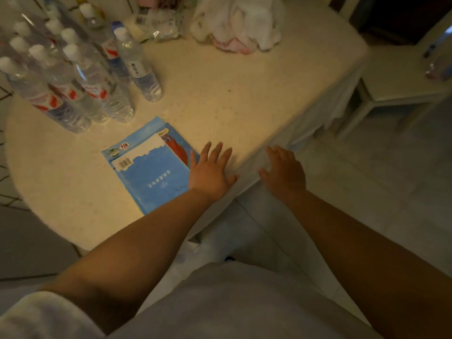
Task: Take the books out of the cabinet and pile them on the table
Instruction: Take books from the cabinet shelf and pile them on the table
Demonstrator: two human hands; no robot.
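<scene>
My left hand lies flat, fingers spread and empty, on the table touching the blue book's right edge. That book lies near the front edge, barcode sticker showing, its white title too blurred to read. Water bottles with red-and-white labels crowd the far left. My right hand hovers open past the table's edge, over pale floor tiles.

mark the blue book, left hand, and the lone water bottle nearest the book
blue book (149, 167), head view, middle of the cover
left hand (210, 171), head view, back of the hand
lone water bottle (139, 67), head view, on its label
</scene>
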